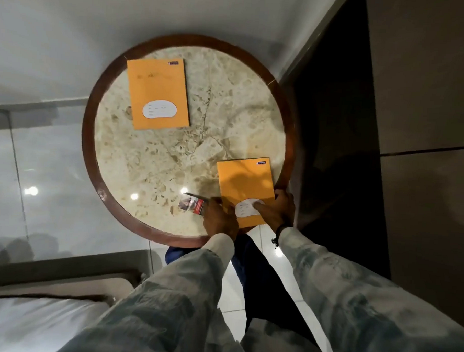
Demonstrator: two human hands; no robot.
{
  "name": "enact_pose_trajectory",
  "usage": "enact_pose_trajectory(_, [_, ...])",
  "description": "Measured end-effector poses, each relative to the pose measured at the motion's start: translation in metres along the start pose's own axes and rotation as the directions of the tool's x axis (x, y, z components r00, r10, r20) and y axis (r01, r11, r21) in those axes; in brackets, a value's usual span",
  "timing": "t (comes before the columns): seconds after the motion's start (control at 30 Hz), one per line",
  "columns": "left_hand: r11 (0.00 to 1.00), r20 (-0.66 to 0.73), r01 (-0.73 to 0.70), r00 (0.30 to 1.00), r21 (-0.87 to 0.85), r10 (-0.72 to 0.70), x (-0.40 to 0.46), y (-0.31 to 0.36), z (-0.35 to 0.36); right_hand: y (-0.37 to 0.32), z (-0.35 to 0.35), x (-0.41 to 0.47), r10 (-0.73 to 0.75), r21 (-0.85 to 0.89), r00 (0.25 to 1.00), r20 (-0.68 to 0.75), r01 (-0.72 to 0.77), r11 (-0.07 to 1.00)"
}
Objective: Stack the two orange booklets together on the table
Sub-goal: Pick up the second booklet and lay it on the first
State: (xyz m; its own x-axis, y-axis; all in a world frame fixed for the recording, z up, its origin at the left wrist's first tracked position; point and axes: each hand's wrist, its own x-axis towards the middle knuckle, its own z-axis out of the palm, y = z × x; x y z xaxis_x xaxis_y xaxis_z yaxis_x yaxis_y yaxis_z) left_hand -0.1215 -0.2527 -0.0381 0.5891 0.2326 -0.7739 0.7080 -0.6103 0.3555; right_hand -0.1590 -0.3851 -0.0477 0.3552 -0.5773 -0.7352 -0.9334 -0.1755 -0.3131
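Two orange booklets lie flat on a round marble table (152, 156) with a dark wooden rim. The far booklet (157, 90) rests at the back left, its white label facing me. The near booklet (245, 184) lies at the front right, close to the rim. My right hand (276, 211) holds its near right corner, thumb on the white label and fingers around the right edge. My left hand (219, 218) touches the booklet's near left edge, fingers bent against it.
A small red and white pack (192, 204) lies on the table just left of my left hand. A dark wall panel (334, 127) stands right of the table. A bed corner (41, 314) is at the lower left, over glossy floor tiles.
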Motion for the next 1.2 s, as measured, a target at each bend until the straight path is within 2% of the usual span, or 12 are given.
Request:
enact_pose_trajectory(0.13, [0.976,0.000,-0.202,0.979,-0.079,0.202,0.029,0.037,-0.037,-0.046,-0.009,0.013,-0.049,0.120,0.999,-0.007,0.050,0.992])
enact_pose_trajectory(0.27, [0.927,-0.116,-0.370,0.925,-0.059,0.362,0.086,0.084,-0.100,-0.132,0.012,0.024,-0.209,0.158,0.971,-0.117,0.226,0.961])
enact_pose_trajectory(0.37, [0.916,-0.179,-0.399,0.905,-0.045,0.386,0.139,0.113,-0.147,-0.203,0.044,0.034,-0.315,0.145,0.932,-0.181,0.342,0.929])
enact_pose_trajectory(0.47, [0.920,-0.199,-0.392,0.901,0.008,0.385,0.187,0.133,-0.181,-0.255,0.076,0.048,-0.361,0.094,0.918,-0.162,0.379,0.921])
enact_pose_trajectory(0.6, [0.912,-0.147,-0.345,0.913,0.223,0.381,0.227,0.139,-0.197,-0.283,0.114,0.064,-0.390,-0.019,0.911,-0.130,0.391,0.920])
enact_pose_trajectory(0.7, [0.839,-0.219,-0.378,0.847,0.391,0.484,0.227,0.137,-0.191,-0.285,0.124,0.067,-0.420,-0.089,0.890,-0.177,0.411,0.907])
enact_pose_trajectory(0.73, [0.854,-0.265,-0.352,0.844,0.383,0.467,0.224,0.140,-0.190,-0.285,0.125,0.066,-0.440,-0.118,0.878,-0.189,0.424,0.898])
enact_pose_trajectory(0.8, [0.898,-0.281,-0.281,0.881,0.339,0.382,0.223,0.145,-0.192,-0.287,0.125,0.066,-0.464,-0.151,0.860,-0.214,0.440,0.885])
enact_pose_trajectory(0.87, [0.917,-0.205,-0.223,0.931,0.331,0.301,0.226,0.150,-0.196,-0.294,0.126,0.065,-0.471,-0.177,0.855,-0.217,0.441,0.880])
enact_pose_trajectory(0.97, [0.962,-0.141,-0.159,0.971,0.222,0.193,0.235,0.157,-0.204,-0.305,0.131,0.063,-0.467,-0.223,0.868,-0.169,0.428,0.876])
enact_pose_trajectory(1.1, [0.973,-0.115,-0.132,0.981,0.188,0.155,0.249,0.157,-0.215,-0.314,0.135,0.061,-0.460,-0.224,0.883,-0.098,0.430,0.874])
enact_pose_trajectory(1.2, [0.989,-0.054,-0.135,0.989,0.063,0.138,0.258,0.155,-0.222,-0.320,0.134,0.067,-0.454,-0.225,0.886,-0.099,0.424,0.877])
